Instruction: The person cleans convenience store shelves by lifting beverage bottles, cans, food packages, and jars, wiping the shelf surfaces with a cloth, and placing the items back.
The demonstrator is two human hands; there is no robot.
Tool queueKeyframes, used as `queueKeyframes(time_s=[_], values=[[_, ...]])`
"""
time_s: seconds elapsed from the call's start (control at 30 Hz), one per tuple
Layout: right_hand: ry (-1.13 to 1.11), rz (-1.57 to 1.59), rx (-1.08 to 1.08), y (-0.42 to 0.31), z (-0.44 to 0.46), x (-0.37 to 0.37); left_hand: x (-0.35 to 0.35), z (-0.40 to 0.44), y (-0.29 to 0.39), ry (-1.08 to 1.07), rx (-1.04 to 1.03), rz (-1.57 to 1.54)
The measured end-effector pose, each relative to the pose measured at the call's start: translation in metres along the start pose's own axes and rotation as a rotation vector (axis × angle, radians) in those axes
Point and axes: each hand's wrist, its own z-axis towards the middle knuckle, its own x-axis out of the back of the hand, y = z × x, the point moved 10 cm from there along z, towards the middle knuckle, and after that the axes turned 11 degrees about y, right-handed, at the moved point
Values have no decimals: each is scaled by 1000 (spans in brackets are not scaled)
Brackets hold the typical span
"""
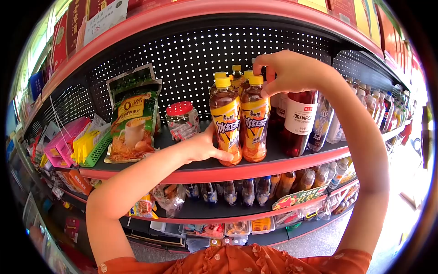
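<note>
Two yellow-capped iced tea bottles stand side by side at the shelf front, a left one point(226, 125) and a right one point(254, 123), with more yellow caps behind them. My left hand point(205, 147) rests against the lower left side of the left bottle, thumb across its base and fingers partly hidden behind it. Above the right bottle, my right hand point(287, 73) is curved with thumb and fingers apart, the thumb close by its cap; whether it touches is unclear. A dark red juice bottle point(299, 121) stands to the right.
Left of the bottles are a red-lidded jar point(182, 119) and a green-and-brown pouch point(133, 123). Pink and green baskets point(98, 148) sit farther left. More bottles line the right side. The red shelf edge point(196, 176) runs below, with small dark bottles point(248, 192) on the lower shelf.
</note>
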Motion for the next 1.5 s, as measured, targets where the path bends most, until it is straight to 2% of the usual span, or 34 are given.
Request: queueKeyframes(time_s=[0.1,0.2,0.27,0.33,0.37,0.4,0.47,0.57,0.67,0.73,0.8,0.83,0.93,1.07,1.1,1.2,1.23,1.3,1.33,1.37,1.5], values=[[100,-32,120,-9,2,3,3,5,4,68,-28,91],[52,-25,89,-12,2,2,2,2,10,99,-75,118],[23,-96,88,-11,4,6,6,-7,13,100,-30,193],[-101,37,-158,-2,3,16,18,-6,16,27,-129,344],[-74,36,-169,2,11,22,35,-2,9,-1,20,515],[-46,35,-183,12,22,24,61,4,23,112,-3,766],[-41,-10,-208,25,48,19,100,22,56,300,-98,783],[-147,-199,-237,27,84,-6,134,68,94,411,-247,884],[-200,-122,-183,35,118,-39,139,108,113,436,-261,1000],[-218,-102,-212,32,128,-47,135,127,110,345,-125,907],[-213,-30,-169,39,143,-61,134,152,104,322,-203,887],[-255,-54,-174,40,145,-64,131,161,98,252,-178,841],[-308,-97,-284,63,158,-80,122,140,96,150,-33,669],[-363,-34,-278,65,165,-104,114,167,64,25,53,761],[-390,63,-258,64,167,-112,113,168,61,24,45,766],[-340,-199,-84,54,174,-106,109,161,55,20,18,769],[-267,-153,-14,58,181,-107,109,158,54,22,11,760],[-287,-75,-14,55,179,-107,109,157,48,28,-21,771],[-296,-32,-16,53,178,-109,105,169,31,-26,43,661],[-285,22,-64,51,178,-106,102,169,30,-33,19,645],[-296,43,-43,37,168,-99,88,177,22,-147,-17,519]])
